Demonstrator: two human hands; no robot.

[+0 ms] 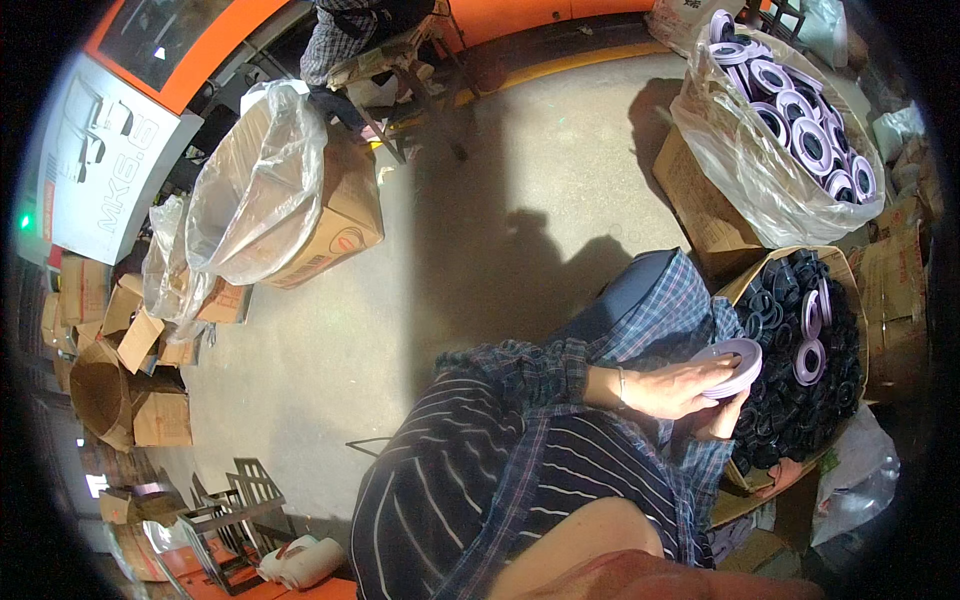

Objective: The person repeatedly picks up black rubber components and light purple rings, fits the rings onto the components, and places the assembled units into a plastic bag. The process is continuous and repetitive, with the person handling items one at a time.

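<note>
A round lilac ring-shaped part point(747, 372) is held in front of me at the right, close to the edge of a carton. My left hand point(665, 389) is closed on it from the left, with its fingers reaching over the ring's opening. From below, my right hand point(722, 416) grips the same ring; part of that hand is hidden behind the ring and the left hand. Right beside them is an open carton point(868, 345) full of small black ring-shaped parts point(775, 410). A few lilac rings point(809, 362) lie on top of the black ones.
Beyond that carton stands a plastic-lined box point(700, 195) heaped with lilac and black rings point(800, 125). Across the floor at left is a carton with a clear liner point(345, 215), near several smaller cartons point(160, 415). A person point(335, 45) sits at the far side. Dark metal frames point(235, 520) stand lower left.
</note>
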